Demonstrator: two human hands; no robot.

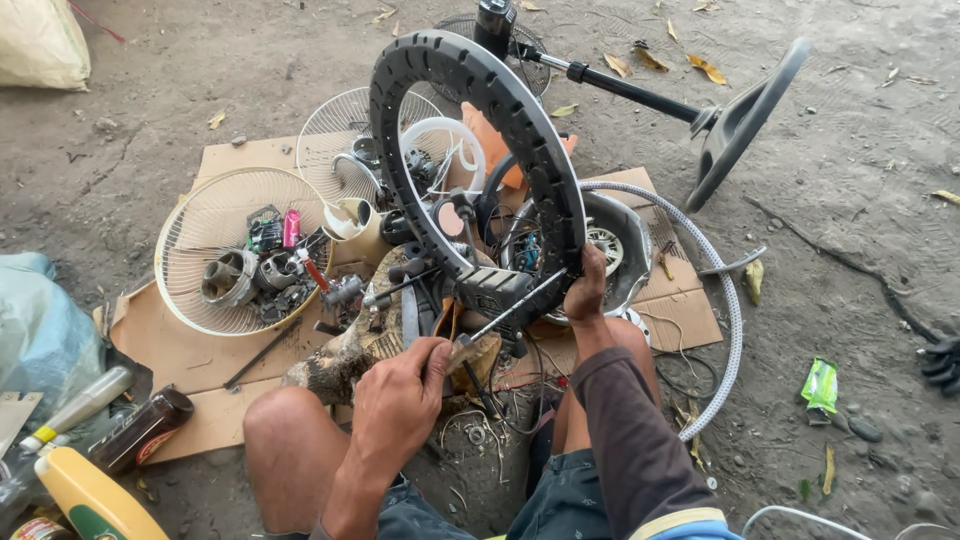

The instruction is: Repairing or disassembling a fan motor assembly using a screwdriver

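A large black ring-shaped housing (pixel 520 110) stands upright in front of me, over a block of wood (pixel 350 350). My right hand (pixel 586 292) grips the ring's lower right edge. My left hand (pixel 402 398) is shut on the handle of a screwdriver (pixel 505 315). The screwdriver's thin shaft points up and to the right, toward the ring's lower edge near my right hand. My bare knees are at the bottom of the view.
A cream fan guard (pixel 200 225) holding motor parts lies on flattened cardboard (pixel 160 340) at left, a second wire guard (pixel 340 130) behind it. A fan stand with base (pixel 745 120) lies at back right. Bottles (pixel 140 430) sit at lower left. Wires and a grey hose (pixel 730 330) lie around.
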